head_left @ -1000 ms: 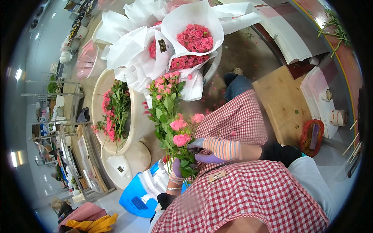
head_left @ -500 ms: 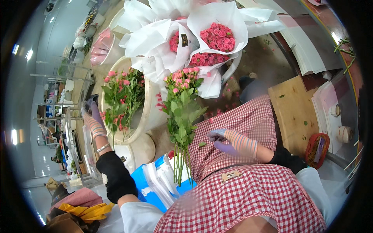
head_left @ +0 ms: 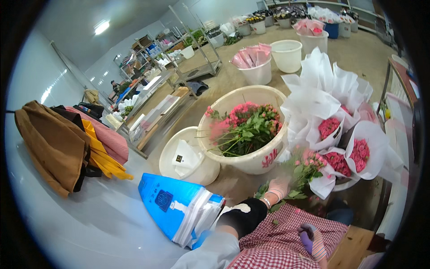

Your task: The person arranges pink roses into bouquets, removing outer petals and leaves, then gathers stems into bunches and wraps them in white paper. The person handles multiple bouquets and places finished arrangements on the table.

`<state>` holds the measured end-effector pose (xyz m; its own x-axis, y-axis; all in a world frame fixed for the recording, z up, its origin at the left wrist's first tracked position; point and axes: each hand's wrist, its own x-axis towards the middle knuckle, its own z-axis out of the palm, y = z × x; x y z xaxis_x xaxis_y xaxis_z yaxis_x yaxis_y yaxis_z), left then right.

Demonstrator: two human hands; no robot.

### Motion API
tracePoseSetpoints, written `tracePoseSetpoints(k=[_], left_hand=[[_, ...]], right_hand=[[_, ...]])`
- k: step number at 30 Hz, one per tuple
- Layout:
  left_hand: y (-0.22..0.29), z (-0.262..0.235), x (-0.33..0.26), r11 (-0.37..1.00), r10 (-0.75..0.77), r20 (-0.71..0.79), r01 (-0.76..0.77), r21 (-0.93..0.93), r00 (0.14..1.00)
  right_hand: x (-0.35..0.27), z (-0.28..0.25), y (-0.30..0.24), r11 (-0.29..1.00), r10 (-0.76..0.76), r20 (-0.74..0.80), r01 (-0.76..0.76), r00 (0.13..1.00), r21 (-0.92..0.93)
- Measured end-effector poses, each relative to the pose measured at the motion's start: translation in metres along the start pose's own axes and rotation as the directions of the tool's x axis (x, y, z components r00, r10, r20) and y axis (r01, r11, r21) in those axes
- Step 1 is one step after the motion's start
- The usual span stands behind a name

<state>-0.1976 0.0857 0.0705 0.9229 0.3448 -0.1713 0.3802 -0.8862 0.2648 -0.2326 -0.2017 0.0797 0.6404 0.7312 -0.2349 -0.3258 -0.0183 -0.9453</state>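
A bunch of pink roses [head_left: 306, 169] is to the right of the large white tub [head_left: 239, 165] and nearer the wearer; its small, rounded heads are clustered at the top over green leaves, and part of it is smeared by motion blur. The left hand [head_left: 280, 187], in a striped glove, is at the leafy lower part of this bunch, just in front of the tub's right side; its fingers are hidden, so I cannot tell whether they grip the stems. The right hand [head_left: 312, 241] is farther from the tub, over the red-checked apron [head_left: 282, 237], its fingers loosely curled with nothing visible in them; how tightly they close I cannot tell. Inside the tub lie more roses [head_left: 248, 121], deeper pink, their green stems pointing left. White-wrapped bouquets [head_left: 329, 127] stand to the tub's right, and a blue package [head_left: 165, 204] lies to its front left
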Motion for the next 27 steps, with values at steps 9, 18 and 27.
tracePoseSetpoints(k=[9, 18, 27], left_hand=[[0.002, -0.09, -0.042, 0.935, 0.002, -0.272, -0.098, -0.34, 0.962], [0.034, -0.102, -0.116, 0.524, 0.291, -0.094, -0.241, -0.817, 0.952], [-0.001, -0.023, -0.148, 0.209, 0.273, 0.442, 0.395, -0.894, 0.855]], right_hand=[[0.017, 0.006, -0.009, 0.997, -0.041, -0.006, 0.04, 0.999, -0.063], [0.027, 0.015, -0.07, 0.987, -0.149, 0.052, 0.152, 0.987, -0.057], [0.027, 0.019, -0.042, 0.923, -0.31, 0.004, 0.3, 0.951, 0.24]])
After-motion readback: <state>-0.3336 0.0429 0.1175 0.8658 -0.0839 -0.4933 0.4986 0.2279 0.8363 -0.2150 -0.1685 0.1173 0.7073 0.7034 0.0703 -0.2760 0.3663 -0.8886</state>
